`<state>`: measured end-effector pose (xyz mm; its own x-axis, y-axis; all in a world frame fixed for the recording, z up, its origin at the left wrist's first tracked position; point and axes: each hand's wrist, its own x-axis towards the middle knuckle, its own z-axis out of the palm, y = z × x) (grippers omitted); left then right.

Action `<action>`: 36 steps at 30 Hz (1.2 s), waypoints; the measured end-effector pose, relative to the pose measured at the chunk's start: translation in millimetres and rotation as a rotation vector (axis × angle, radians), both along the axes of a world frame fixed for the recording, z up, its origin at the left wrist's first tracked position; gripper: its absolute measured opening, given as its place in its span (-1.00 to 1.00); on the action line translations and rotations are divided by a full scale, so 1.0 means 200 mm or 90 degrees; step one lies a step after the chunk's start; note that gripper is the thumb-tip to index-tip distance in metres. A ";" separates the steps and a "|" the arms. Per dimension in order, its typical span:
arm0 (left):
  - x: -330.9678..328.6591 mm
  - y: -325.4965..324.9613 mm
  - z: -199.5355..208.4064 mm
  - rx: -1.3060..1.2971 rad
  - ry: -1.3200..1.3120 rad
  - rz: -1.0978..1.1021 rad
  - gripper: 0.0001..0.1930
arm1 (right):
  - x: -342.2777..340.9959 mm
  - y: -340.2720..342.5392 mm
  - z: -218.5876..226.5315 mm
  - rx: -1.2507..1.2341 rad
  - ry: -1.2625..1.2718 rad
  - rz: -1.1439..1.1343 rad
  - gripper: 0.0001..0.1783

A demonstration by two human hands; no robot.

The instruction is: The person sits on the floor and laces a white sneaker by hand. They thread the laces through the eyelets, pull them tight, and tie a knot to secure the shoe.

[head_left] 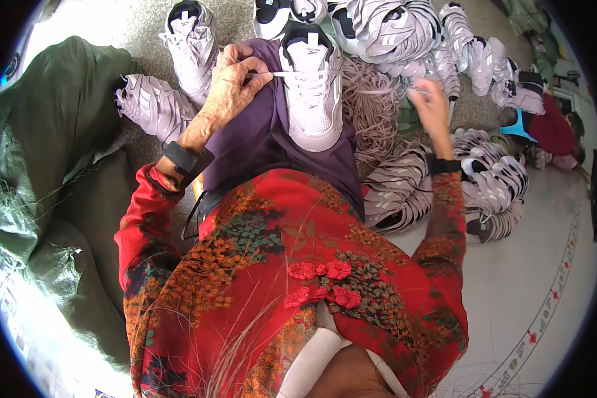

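A pale pink-white sneaker (314, 99) rests on my lap, over purple cloth (245, 142), its toe toward me. A flat pale shoelace (286, 74) runs across its upper eyelets, and several rows below are laced. My left hand (235, 79) is closed at the left of the shoe, thumb and finger pinching one end of this lace. Out to the right, my right hand (432, 109) is raised apart from the shoe, its fingers smeared by motion. Between the shoe and that hand lies a tangled heap of pinkish laces (375, 109).
Stacked pale sneakers (395, 33) fill the far right, with nested shoes (398, 186) nearer on the right. Two more sneakers, one upright (191, 50) and one sideways (154, 106), sit at left. A large green sack (60, 119) bulges beside my left arm. Another person's red sleeve (554, 129) shows far right.
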<state>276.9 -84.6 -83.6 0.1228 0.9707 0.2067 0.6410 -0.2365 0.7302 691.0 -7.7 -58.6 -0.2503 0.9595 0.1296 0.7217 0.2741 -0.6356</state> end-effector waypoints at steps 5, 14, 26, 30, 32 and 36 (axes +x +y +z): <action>-0.02 0.04 0.03 -0.024 -0.021 -0.020 -0.85 | -0.65 -0.08 0.02 0.032 0.074 0.224 -0.74; -0.07 0.08 0.08 -0.052 0.023 0.040 -0.91 | -0.73 -0.10 -0.03 0.123 0.002 0.275 -0.79; 0.19 -0.06 0.09 0.126 0.134 -0.120 -0.68 | -0.70 -0.07 -0.03 -0.283 0.225 0.228 -0.81; 0.17 -0.05 0.08 0.119 0.156 -0.137 -0.66 | -0.72 -0.08 0.10 -0.547 0.359 0.130 -0.84; 0.17 -0.05 0.08 0.117 0.162 -0.141 -0.66 | -0.70 -0.05 0.10 -0.625 0.327 0.159 -0.78; 0.17 -0.05 0.07 0.125 0.176 -0.146 -0.64 | -0.71 -0.03 0.12 -0.579 0.177 0.201 -0.73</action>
